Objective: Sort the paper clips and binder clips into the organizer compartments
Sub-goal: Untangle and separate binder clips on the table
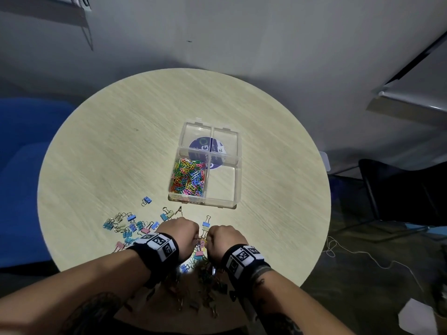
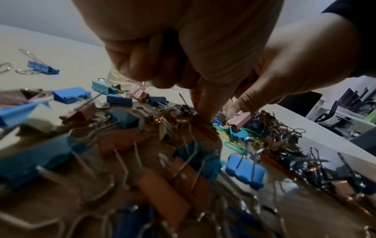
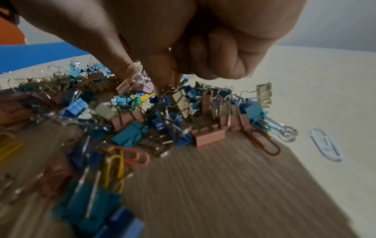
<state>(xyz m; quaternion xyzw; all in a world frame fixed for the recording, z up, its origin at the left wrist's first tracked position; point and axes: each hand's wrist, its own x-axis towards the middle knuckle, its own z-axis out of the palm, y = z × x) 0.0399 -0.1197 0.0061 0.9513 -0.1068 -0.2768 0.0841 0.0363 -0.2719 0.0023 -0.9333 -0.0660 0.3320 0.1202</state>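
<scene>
Your left hand (image 1: pixel 180 232) and right hand (image 1: pixel 223 239) sit side by side at the near edge of the round desk (image 1: pixel 121 141), both curled over the mixed pile of binder clips (image 1: pixel 128 228) and loose paper clips (image 3: pixel 262 143). From the left wrist, your left fingers (image 2: pixel 205 103) come together in a pinch on a clip in the heap, though blur hides which one. From the right wrist, your right fingers (image 3: pixel 162 80) are curled and pinch down into the binder clips; exactly what they grip cannot be told. The clear organizer (image 1: pixel 235 189) stands further back on the desk, its near-left compartment full of coloured paper clips (image 1: pixel 188 177). One white paper clip (image 3: pixel 325 143) lies alone, apart from the pile.
</scene>
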